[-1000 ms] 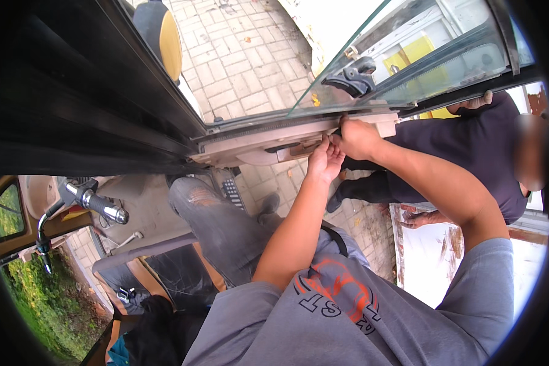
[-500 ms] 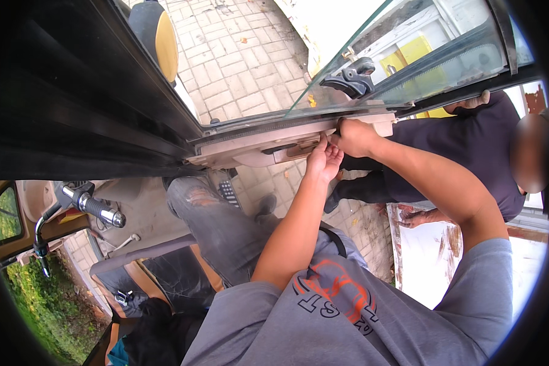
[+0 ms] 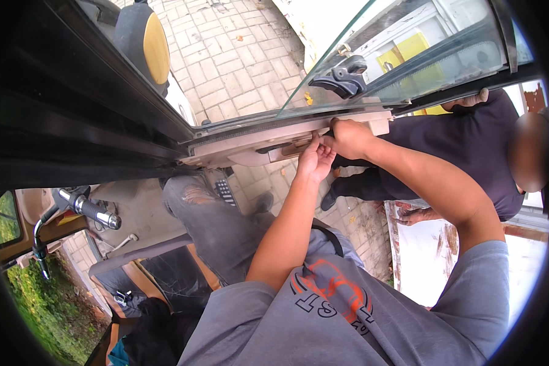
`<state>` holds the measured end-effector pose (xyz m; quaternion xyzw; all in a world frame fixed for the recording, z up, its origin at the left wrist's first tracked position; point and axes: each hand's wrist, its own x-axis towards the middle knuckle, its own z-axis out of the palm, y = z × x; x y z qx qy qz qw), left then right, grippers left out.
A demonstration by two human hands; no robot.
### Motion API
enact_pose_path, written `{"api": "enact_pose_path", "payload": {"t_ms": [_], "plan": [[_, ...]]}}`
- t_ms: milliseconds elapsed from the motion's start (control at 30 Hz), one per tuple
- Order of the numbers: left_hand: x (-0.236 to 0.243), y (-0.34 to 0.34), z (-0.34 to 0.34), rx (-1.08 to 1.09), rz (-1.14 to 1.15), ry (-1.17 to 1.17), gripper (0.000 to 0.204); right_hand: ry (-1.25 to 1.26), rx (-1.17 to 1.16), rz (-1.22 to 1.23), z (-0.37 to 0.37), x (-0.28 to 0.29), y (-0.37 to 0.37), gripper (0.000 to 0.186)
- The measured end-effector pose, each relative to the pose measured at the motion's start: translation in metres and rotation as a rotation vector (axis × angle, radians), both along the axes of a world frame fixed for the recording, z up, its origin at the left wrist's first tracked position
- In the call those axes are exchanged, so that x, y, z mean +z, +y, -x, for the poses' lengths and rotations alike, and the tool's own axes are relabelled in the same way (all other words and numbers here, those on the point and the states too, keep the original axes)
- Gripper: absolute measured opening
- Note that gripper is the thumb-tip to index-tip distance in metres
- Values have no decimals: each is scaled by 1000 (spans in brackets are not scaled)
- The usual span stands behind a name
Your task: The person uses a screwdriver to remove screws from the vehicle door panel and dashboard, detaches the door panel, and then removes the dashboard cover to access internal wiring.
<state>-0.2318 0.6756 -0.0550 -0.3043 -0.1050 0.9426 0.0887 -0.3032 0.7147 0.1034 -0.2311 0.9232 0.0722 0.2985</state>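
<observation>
Pale brick paving (image 3: 207, 61) lies beyond your left hand (image 3: 316, 161) and curled right hand (image 3: 351, 139); the long beige plastic door panel (image 3: 232, 148) extends mainly leftward from both; you cannot confirm either grip.

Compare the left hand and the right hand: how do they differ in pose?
The left hand turns its palm to the camera; the right hand shows mainly its back. The left hand sits lower in the picture; the right hand is higher and farther right. Both are bare and at the beige door panel.

Daylight falls on pale block paving (image 3: 207, 61), with green foliage (image 3: 46, 305) at lower left.
</observation>
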Motion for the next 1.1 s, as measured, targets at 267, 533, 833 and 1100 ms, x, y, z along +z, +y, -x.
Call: {"api": "enact_pose_path", "payload": {"t_ms": [267, 533, 833, 1100], "plan": [[-15, 0, -23, 177, -51, 361, 10, -15, 302, 18, 0, 18, -10, 40], [-7, -9, -16, 96, -27, 264, 13, 119, 255, 95, -9, 6, 0, 29], [-1, 3, 3, -11, -41, -34, 21, 24, -13, -65, 6, 3, -8, 40], [-1, 1, -5, 50, -36, 32, 20, 110, 814, 80, 16, 4, 16, 29]]}}
